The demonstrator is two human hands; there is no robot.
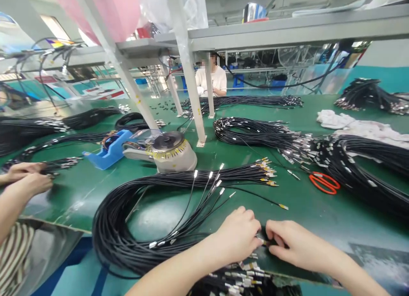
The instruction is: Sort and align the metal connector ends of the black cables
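Cables point(108, 219) curve near a loaded tape dispenser point(111, 154)

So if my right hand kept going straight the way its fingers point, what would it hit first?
Likely your left hand, just opposite, unless the small piece between the hands is touched first; exact depths are unclear.

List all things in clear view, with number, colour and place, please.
table: one, green, middle
curved cable bundle: one, black, front centre
other cable bundles: several, black, left, right, behind
tape dispenser: one, blue, left centre
round device: one, off-white, beside dispenser
looped handles: two, orange, right
cloth: count unclear, mostly white, right
shelf frame: one, grey, above
posts: several, whitish, centre
bags: two, pink and clear, top
person: one, pale top, across table
neighbour's hands: two, bare, left edge
left hand: one, bare, near edge
right hand: one, bare, beside it
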